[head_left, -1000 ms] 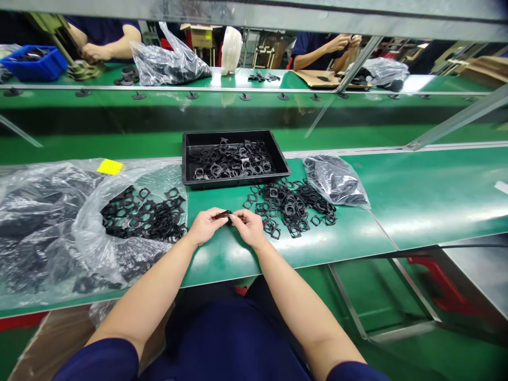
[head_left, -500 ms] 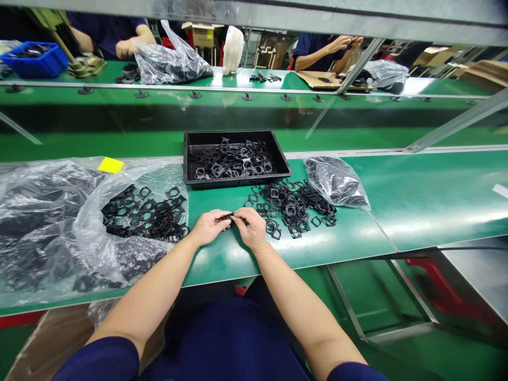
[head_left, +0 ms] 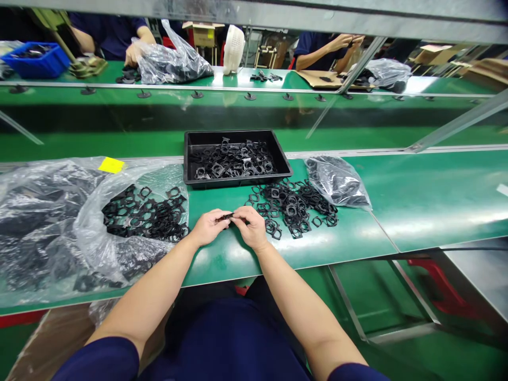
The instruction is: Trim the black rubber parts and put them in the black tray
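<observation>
My left hand (head_left: 209, 226) and my right hand (head_left: 251, 226) meet over the green bench, both closed on a small black plastic part (head_left: 227, 216). Fingers cover most of it, so its full shape is hidden. To the right of my right hand lies a loose pile of black ring-shaped parts (head_left: 291, 209). On the left, an opened clear plastic bag (head_left: 93, 222) spills black frame-like parts (head_left: 145, 214) with round holes. Beyond my hands stands a black tray (head_left: 238, 183) holding many similar black pieces.
A filled clear bag (head_left: 337, 182) lies behind the pile at right. A yellow label (head_left: 111, 165) sits on the left bag. Across a second bench, two co-workers handle parts near a white fan (head_left: 234, 50) and a blue bin (head_left: 36, 61). A metal post (head_left: 456, 124) slants at right.
My hands stay almost in the same place on the black part. Across the bench, the left co-worker's hand has shifted slightly right and down toward the plastic bag.
</observation>
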The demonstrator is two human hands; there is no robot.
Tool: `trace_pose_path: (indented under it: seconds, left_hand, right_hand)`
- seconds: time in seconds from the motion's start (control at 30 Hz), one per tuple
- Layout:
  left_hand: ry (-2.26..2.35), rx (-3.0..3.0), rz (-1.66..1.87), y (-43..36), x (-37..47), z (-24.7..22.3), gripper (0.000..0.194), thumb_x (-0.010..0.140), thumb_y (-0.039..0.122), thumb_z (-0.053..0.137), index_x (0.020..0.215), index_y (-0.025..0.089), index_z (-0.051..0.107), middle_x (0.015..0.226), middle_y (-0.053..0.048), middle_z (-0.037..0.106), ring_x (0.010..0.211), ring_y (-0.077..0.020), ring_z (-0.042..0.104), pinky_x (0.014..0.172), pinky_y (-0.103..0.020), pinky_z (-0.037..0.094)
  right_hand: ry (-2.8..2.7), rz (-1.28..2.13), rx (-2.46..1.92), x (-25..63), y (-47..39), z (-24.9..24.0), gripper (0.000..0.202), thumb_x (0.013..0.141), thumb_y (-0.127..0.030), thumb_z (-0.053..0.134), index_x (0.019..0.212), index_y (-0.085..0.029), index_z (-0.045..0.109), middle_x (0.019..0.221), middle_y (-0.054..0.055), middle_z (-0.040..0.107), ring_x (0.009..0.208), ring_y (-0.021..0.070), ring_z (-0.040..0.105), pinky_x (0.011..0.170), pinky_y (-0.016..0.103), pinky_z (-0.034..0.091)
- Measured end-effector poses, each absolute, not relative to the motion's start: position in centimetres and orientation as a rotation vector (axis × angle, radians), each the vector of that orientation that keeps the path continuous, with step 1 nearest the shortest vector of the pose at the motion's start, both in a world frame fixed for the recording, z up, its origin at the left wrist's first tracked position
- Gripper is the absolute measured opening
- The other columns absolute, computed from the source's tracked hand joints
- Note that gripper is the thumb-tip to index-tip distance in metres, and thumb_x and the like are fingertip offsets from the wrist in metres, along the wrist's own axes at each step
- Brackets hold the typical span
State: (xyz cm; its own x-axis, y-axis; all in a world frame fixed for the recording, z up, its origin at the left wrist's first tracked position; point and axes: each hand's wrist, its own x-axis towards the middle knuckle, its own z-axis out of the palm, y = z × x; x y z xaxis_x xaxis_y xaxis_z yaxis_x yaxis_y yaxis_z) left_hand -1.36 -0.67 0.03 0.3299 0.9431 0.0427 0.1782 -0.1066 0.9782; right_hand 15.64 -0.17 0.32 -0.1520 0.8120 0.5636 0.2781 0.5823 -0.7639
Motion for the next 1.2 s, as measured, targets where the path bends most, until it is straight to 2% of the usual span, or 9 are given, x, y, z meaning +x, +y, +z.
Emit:
trace_pose_path:
  seconds: [0.63, 0.8, 0.97, 1.2]
  left_hand:
    - [1.065, 1.611, 0.906, -0.64, -1.42, 0.10, 0.034, 0.082, 0.037, 0.055, 0.108, 0.017, 0.064, 0.090, -0.006, 0.059, 0.073, -0.0147, 0.059, 0.071, -0.029, 0.049]
    - [1.076, 1.738, 0.909, -0.69, -1.29, 0.53, 0.028, 0.083, 0.035, 0.055, 0.101, 0.018, 0.068, 0.091, -0.007, 0.063, 0.085, -0.0175, 0.058, 0.080, -0.031, 0.046]
    - [1.124, 1.439, 0.988, -0.89, -0.84, -0.01, 0.041, 0.078, 0.038, 0.060, 0.111, 0.014, 0.061, 0.088, -0.007, 0.063, 0.075, -0.0148, 0.060, 0.070, -0.029, 0.051]
    - [1.176, 1.370, 1.103, -1.00, -0.56, 0.06, 0.033, 0.075, 0.041, 0.064, 0.092, 0.012, 0.066, 0.086, -0.007, 0.062, 0.067, -0.0146, 0.064, 0.058, -0.026, 0.054]
  right_hand:
    - [-1.688, 0.644, -0.932, 15.55, -0.34, 0.48, 0.010, 0.084, -0.026, 0.059, 0.076, -0.020, 0.060, 0.081, 0.005, 0.061, 0.078, 0.0168, 0.058, 0.064, 0.029, 0.049]
    - [-1.591, 0.823, -0.971, 15.65, -0.14, -0.11, 0.012, 0.084, -0.030, 0.058, 0.086, -0.019, 0.060, 0.080, 0.004, 0.059, 0.067, 0.0136, 0.056, 0.058, 0.026, 0.047]
    - [-1.616, 0.792, -0.967, 15.87, 0.16, -0.10, 0.015, 0.084, -0.030, 0.057, 0.076, -0.019, 0.062, 0.077, 0.004, 0.058, 0.068, 0.0139, 0.054, 0.058, 0.026, 0.045]
    - [-1.587, 0.762, -0.939, 15.74, -0.04, 0.16, 0.011, 0.083, -0.028, 0.060, 0.078, -0.019, 0.065, 0.077, 0.004, 0.060, 0.067, 0.0145, 0.056, 0.056, 0.026, 0.045]
